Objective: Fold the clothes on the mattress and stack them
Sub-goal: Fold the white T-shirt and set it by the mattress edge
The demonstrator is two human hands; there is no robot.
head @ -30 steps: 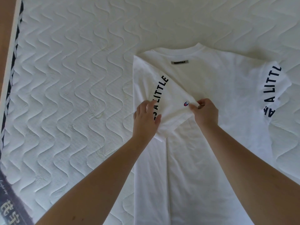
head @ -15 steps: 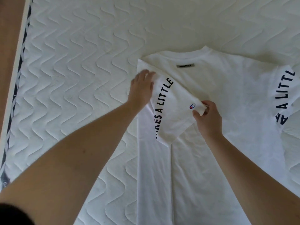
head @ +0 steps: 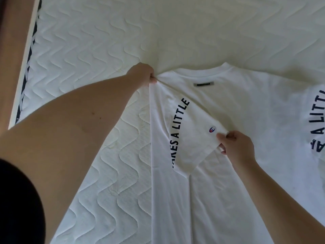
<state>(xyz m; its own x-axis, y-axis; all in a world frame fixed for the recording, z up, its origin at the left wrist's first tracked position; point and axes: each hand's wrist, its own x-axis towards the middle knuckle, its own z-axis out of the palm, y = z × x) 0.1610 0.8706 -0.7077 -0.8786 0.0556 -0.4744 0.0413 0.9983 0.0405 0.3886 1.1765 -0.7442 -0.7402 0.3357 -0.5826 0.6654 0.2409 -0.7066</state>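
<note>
Since half a second ago the left hand [head: 142,73] has slid from the folded sleeve up to the shoulder corner of the white T-shirt [head: 237,110], where its fingers are now pinched together on the cloth at the top of the fold. The right hand [head: 236,147] stays where it was, its fingers clamped on the cuff of the folded sleeve [head: 190,138], just beside the small round logo [head: 212,129].

The T-shirt lies flat on the quilted white mattress [head: 98,55], collar away from the person, a grey label [head: 203,84] just below the neckline. Its left side is folded inward, so a straight edge runs down the garment from the left hand, and the sleeve lies across the body with dark curved lettering that reads "A LITTLE". The other sleeve [head: 318,120], with the same lettering, lies spread out at the right edge of the view. A dark striped border [head: 29,55] runs along the mattress's left side.
</note>
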